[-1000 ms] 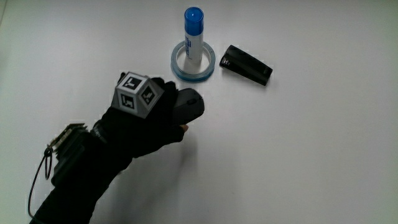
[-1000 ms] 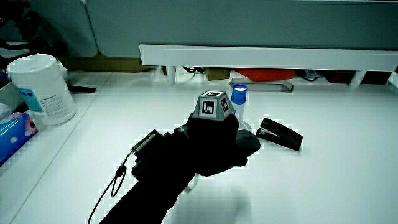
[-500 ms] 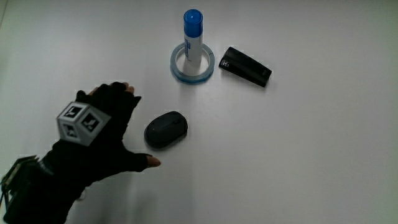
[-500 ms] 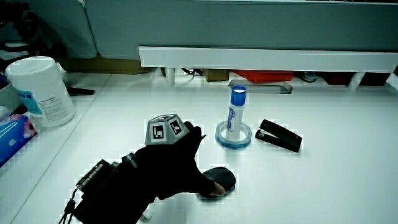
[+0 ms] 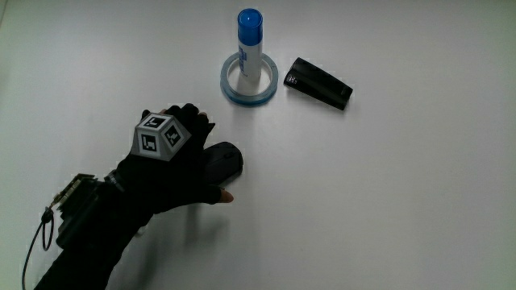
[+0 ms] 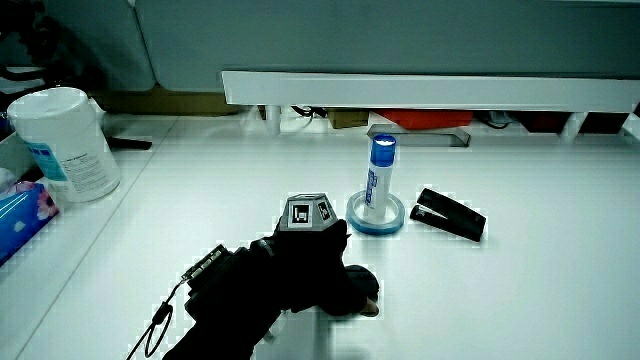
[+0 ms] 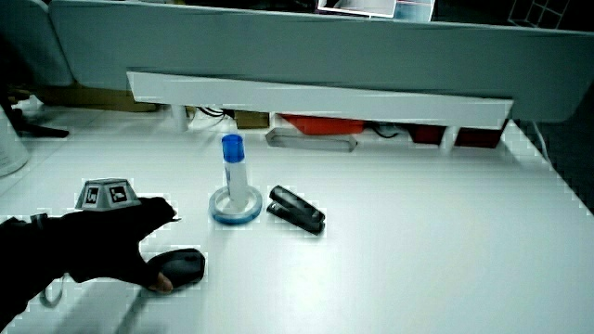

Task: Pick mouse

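Note:
The dark grey mouse lies on the white table, nearer to the person than the tape ring. The gloved hand rests partly over the mouse's side, fingers stretched out and spread toward the ring, with the thumb tip on the table beside the mouse's near end. In both side views the mouse shows mostly uncovered next to the hand. The fingers are not closed around it.
A blue-capped glue stick stands inside a blue tape ring. A black oblong device lies beside the ring. A wipes canister and a tissue box stand at the table's edge. A low partition borders the table.
One second ago the hand covered the mouse close to the ring. Half a second ago it lay open beside the mouse, which sat nearer the person. Now it is back over the mouse's side.

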A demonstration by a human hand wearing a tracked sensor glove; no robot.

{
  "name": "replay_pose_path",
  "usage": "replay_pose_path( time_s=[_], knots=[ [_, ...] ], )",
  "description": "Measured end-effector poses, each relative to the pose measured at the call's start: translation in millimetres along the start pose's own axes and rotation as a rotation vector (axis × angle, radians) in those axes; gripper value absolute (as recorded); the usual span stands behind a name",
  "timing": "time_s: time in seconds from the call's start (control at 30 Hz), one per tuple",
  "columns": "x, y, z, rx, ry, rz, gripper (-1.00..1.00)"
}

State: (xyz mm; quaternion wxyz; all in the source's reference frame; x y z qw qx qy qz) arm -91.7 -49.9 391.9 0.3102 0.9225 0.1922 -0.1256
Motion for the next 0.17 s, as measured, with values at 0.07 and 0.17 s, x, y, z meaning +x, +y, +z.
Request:
replay_pose_path(
  time_s=[0.07,0.17],
  knots=[
    [5.8,7.0,6.0,-0.022,-0.004,0.012,1.00],
    [6.4,22.9,8.3,0.040,0.063,0.057,1.00]
  ],
)
